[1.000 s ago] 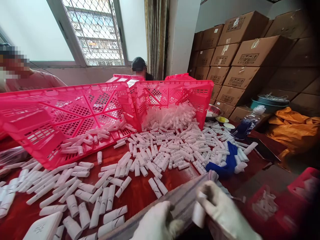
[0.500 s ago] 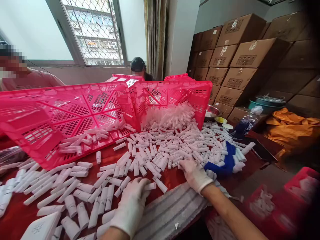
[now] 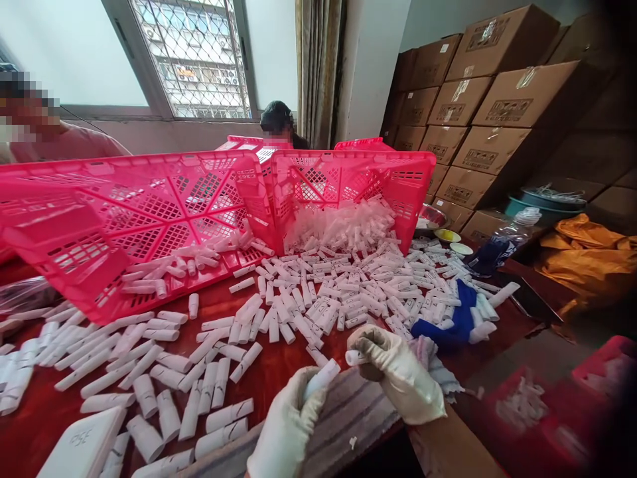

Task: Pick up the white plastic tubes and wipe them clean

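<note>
Near the table's front edge, my left hand [image 3: 291, 421], in a white glove, is closed around a white tube [image 3: 323, 376] that points up and to the right. My gloved right hand [image 3: 395, 372] pinches another short white tube [image 3: 354, 358] by one end. The two tubes face each other with a gap between them. Below both hands lies a grey striped cloth [image 3: 343, 415]. Just beyond them spreads a loose heap of white tubes [image 3: 323, 312], many with dark marks. More tubes [image 3: 199, 392] lie to the left.
Pink plastic crates [image 3: 174, 199] stand on their sides along the red table [image 3: 40, 441]. A white box-shaped device [image 3: 82, 441] sits at front left, a blue cloth [image 3: 462, 312] at right. Cartons [image 3: 507, 99] are stacked behind. Two people are across the table.
My right hand has drawn back from the heap towards me, now with a tube in its fingers. My left hand has shifted right with its tube, bringing the hands closer together.
</note>
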Action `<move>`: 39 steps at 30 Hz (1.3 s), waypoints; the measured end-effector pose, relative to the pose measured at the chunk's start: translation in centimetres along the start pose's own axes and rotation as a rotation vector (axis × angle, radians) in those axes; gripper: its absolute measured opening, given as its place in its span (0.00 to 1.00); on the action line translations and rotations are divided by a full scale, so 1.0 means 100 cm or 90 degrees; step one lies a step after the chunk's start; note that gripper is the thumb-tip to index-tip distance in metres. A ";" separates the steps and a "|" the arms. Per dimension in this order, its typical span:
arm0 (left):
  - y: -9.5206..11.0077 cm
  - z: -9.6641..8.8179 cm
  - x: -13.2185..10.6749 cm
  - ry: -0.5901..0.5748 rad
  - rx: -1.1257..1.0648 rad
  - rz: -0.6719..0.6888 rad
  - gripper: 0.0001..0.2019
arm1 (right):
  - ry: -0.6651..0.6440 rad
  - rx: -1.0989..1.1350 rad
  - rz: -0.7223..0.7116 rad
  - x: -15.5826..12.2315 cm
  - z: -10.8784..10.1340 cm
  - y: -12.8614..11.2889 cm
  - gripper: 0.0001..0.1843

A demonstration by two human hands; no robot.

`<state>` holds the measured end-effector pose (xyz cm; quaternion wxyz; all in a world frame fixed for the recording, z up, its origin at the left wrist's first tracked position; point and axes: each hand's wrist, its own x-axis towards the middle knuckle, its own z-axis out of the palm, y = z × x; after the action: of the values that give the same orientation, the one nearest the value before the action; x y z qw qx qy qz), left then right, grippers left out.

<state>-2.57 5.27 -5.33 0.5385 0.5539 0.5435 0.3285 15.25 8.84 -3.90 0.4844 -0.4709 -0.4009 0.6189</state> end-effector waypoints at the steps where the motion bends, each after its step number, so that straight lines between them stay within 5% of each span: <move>1: 0.000 -0.001 -0.001 -0.008 0.013 0.007 0.18 | 0.002 -0.022 -0.009 0.000 -0.002 -0.001 0.16; 7: -0.002 0.009 -0.005 0.040 0.180 0.073 0.15 | -0.125 -0.377 -0.089 -0.012 0.014 -0.024 0.10; 10: -0.006 0.020 -0.002 0.061 0.175 0.093 0.16 | -0.119 -0.267 -0.102 -0.020 0.028 -0.027 0.14; 13: -0.008 0.025 0.000 0.093 0.139 0.046 0.17 | -0.018 -0.086 -0.130 -0.023 0.030 -0.014 0.18; 17: -0.005 0.022 -0.001 0.128 0.129 0.012 0.19 | 0.119 -0.117 -0.116 -0.024 0.017 0.009 0.15; 21: -0.006 0.021 -0.003 0.074 0.150 0.043 0.18 | 0.098 -0.133 -0.088 -0.020 0.011 0.015 0.16; 28: -0.035 0.031 0.002 0.181 0.302 0.217 0.18 | 0.102 -0.132 -0.045 -0.021 0.020 0.004 0.19; 31: -0.036 0.040 0.001 0.221 0.255 0.206 0.16 | 0.097 -0.161 -0.083 -0.030 0.026 0.008 0.18; 35: -0.028 0.057 -0.008 0.138 0.219 0.130 0.14 | 0.078 -0.180 -0.078 -0.040 0.022 0.021 0.15; 39: -0.016 0.052 -0.013 0.030 0.327 0.023 0.16 | 0.144 -0.337 -0.039 -0.062 -0.032 0.027 0.13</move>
<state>1.70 2.51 -7.57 0.3614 0.6746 0.6113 0.2018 18.30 2.37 -6.00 0.4046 -0.6346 -0.5058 0.4217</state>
